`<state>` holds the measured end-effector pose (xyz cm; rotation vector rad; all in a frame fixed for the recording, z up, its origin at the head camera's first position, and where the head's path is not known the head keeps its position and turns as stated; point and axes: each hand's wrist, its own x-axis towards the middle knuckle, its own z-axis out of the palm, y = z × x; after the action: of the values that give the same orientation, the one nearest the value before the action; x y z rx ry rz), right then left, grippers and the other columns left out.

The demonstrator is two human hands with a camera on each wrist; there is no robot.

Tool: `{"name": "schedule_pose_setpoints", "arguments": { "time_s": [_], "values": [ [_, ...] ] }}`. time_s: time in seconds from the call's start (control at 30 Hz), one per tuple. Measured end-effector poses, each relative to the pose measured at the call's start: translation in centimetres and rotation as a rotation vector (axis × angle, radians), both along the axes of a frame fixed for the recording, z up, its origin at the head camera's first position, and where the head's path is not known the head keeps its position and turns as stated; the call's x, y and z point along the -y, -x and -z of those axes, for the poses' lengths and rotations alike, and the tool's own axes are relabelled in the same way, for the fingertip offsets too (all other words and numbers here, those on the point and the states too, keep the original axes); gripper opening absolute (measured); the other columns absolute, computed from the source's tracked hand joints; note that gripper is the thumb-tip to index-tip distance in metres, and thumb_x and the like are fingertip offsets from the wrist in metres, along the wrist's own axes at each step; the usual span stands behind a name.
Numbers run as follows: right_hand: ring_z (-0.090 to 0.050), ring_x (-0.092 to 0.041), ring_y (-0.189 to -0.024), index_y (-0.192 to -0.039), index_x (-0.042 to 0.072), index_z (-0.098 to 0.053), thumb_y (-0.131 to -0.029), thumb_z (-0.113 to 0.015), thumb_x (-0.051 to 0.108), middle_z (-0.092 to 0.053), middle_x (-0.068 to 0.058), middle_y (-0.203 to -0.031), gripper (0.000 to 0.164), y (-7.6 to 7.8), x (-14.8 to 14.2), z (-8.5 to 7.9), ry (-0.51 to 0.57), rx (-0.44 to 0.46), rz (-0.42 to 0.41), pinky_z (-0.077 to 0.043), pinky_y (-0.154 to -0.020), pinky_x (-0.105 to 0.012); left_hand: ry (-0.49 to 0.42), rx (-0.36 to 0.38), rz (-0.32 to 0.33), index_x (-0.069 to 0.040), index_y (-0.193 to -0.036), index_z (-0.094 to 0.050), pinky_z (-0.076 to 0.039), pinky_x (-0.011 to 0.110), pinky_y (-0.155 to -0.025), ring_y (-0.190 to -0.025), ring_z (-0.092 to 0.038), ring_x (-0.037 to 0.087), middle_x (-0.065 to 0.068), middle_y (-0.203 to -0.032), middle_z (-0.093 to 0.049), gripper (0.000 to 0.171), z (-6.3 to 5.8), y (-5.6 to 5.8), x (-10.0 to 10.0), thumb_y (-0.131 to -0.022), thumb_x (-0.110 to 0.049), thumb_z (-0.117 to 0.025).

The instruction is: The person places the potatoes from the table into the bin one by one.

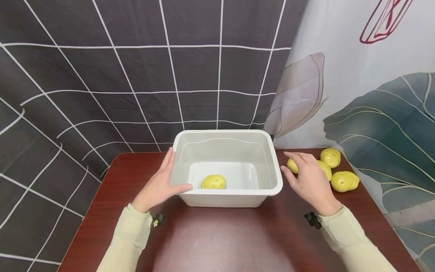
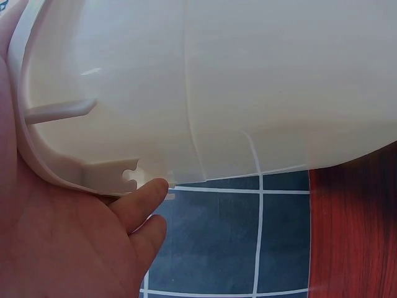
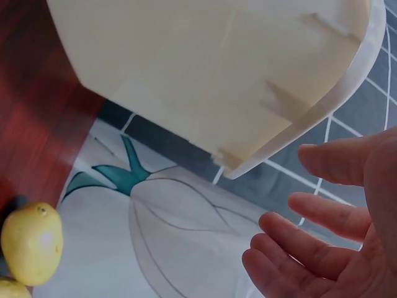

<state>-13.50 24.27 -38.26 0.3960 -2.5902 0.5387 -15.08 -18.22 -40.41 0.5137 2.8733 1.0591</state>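
A white plastic basin (image 1: pixel 225 200) stands on the table with one yellow potato (image 1: pixel 213 182) inside, close to its front wall. My left hand (image 1: pixel 161 181) holds the basin's left front corner, the thumb over the rim and the fingers along the outside. In the left wrist view, fingertips (image 2: pixel 146 198) reach beneath the rim. To the right of the basin, my right hand (image 1: pixel 310 181) hovers with loosely bent, spread fingers and nothing in its grasp. Several more potatoes (image 1: pixel 344 181) lie under and beyond it, partly hidden by the hand.
The dark red wooden table (image 1: pixel 224 241) carries everything. A dark curtain with white grid lines (image 1: pixel 195 71) hangs behind it, and a pale curtain with leaf prints (image 1: pixel 374 124) hangs along the right side.
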Motion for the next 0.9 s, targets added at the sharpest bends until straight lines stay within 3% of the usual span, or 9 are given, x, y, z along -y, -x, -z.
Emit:
{"name": "schedule_pose_setpoints", "arguments": {
  "time_s": [0.47, 0.67, 0.9],
  "values": [
    [-0.054, -0.047, -0.113, -0.123, -0.007, -0.065, -0.084, -0.077, 0.008, -0.064, -0.028, -0.117, 0.044, 0.8, -1.5, 1.2, -0.013, 0.030, 0.042, -0.046, -0.091, -0.063, -0.005, 0.000, 0.000, -0.006, -0.162, -0.004, -0.035, 0.052, -0.113, -0.152, -0.017, 0.032, 0.000, -0.169, 0.005, 0.121, 0.0, 0.0, 0.1, -0.081, -0.060, -0.077],
    [-0.054, -0.047, -0.114, -0.130, -0.006, -0.060, -0.085, -0.075, 0.007, -0.063, -0.028, -0.121, 0.049, 1.6, -2.6, 2.4, 0.023, 0.021, 0.062, -0.044, -0.093, -0.062, -0.008, 0.001, 0.004, -0.006, -0.162, -0.003, -0.035, 0.051, -0.113, -0.152, -0.017, 0.031, 0.000, -0.169, 0.006, 0.121, 0.0, 0.0, 0.1, -0.081, -0.059, -0.077],
    [-0.054, -0.047, -0.114, -0.128, -0.005, -0.061, -0.084, -0.075, 0.007, -0.064, -0.028, -0.120, 0.047, 2.5, -4.0, 3.9, 0.040, 0.014, 0.081, -0.042, -0.093, -0.063, -0.004, -0.005, 0.005, -0.006, -0.162, -0.004, -0.036, 0.052, -0.112, -0.152, -0.016, 0.031, -0.001, -0.169, 0.005, 0.121, 0.1, 0.0, 0.0, -0.081, -0.059, -0.077]
  ]
}}
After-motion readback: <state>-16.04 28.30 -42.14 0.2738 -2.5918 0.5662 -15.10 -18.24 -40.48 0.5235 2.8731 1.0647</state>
